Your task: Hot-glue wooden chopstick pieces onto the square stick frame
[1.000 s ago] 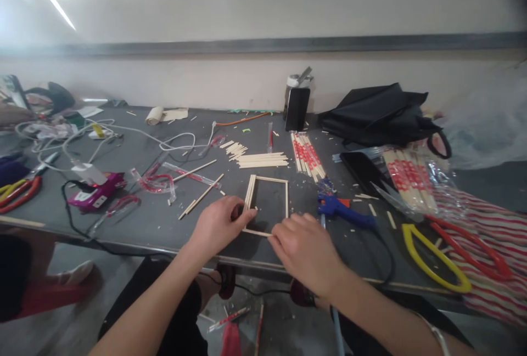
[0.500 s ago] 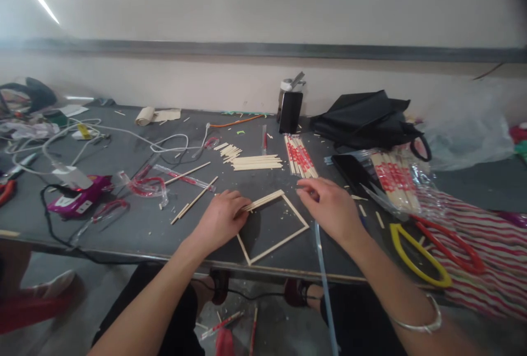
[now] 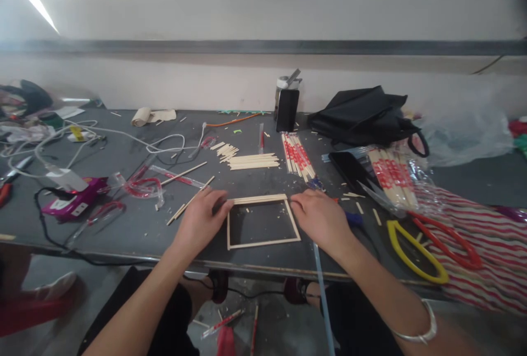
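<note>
Turned from its slanted position of half a second ago, the stick frame [image 3: 264, 243] now lies with its long sides almost parallel to the front edge of the worktop [image 3: 135, 235]. Its far side, where several sticks lie close together, faces away from the person. Also the right hand [image 3: 323, 216], which was apart from the frame, has come to the far right corner, so that both ends of this thicker side now have a hand near them.

The left hand [image 3: 202, 219] is at the far left corner, with the thumb and the first finger bent around the end of the sticks; whether these fingers press on the wood, I cannot tell. On the right hand the fingers are close together at the other end, but it is not clear if they pinch it or only touch it.

Beyond the frame lie a row of cut sticks [image 3: 253, 162] and a packet of sticks [image 3: 297, 156]. A blue glue gun [image 3: 354, 219] is partly hidden behind the right hand.
</note>
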Available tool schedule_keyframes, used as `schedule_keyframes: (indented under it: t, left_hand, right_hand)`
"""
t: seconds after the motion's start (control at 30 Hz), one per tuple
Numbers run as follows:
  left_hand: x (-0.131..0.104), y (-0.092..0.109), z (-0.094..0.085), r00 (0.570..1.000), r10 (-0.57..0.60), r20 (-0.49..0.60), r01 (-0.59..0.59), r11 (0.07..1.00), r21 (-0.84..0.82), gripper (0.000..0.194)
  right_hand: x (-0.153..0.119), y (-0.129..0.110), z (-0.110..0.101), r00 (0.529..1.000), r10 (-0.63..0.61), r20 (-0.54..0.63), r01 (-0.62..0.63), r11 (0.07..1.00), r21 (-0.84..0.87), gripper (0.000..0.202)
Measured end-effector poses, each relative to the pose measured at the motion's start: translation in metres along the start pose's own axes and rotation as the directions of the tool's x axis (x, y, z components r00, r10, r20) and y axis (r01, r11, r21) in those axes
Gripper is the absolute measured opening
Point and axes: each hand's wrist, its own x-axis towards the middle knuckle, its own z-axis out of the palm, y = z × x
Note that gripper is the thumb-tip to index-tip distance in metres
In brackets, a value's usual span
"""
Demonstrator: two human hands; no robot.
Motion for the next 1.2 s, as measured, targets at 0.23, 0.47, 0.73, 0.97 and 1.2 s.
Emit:
schedule_keyframes:
  t: [0.23, 0.47, 0.73, 0.97, 1.2]
  left_hand:
    - [-0.012, 0.002, -0.006, 0.988, -0.149, 0.048, 0.138, 0.974, 0.180, 0.024]
    - [-0.010, 0.007, -0.002, 0.974, -0.198, 0.110, 0.187, 0.977, 0.104, 0.021]
    - [-0.008, 0.005, 0.004, 0.970, -0.222, 0.104, 0.218, 0.975, 0.048, 0.020]
    - [-0.009, 0.013, 0.006, 0.961, -0.257, 0.104, 0.244, 0.962, 0.124, 0.022]
    - [-0.001, 0.010, 0.007, 0.956, -0.278, 0.092, 0.263, 0.953, 0.148, 0.026]
  right_hand:
    - [0.003, -0.003, 0.009, 0.998, 0.027, 0.050, -0.026, 0.999, -0.020, 0.028]
    - [0.004, -0.004, 0.012, 0.997, 0.013, 0.078, -0.011, 1.000, -0.021, 0.030]
    - [0.003, -0.005, 0.015, 0.996, -0.004, 0.086, 0.008, 0.999, -0.049, 0.031]
    - [0.003, -0.009, 0.018, 0.998, -0.005, 0.065, 0.010, 0.997, -0.079, 0.028]
    - [0.006, -0.009, 0.017, 0.999, 0.000, 0.053, 0.005, 0.996, -0.090, 0.030]
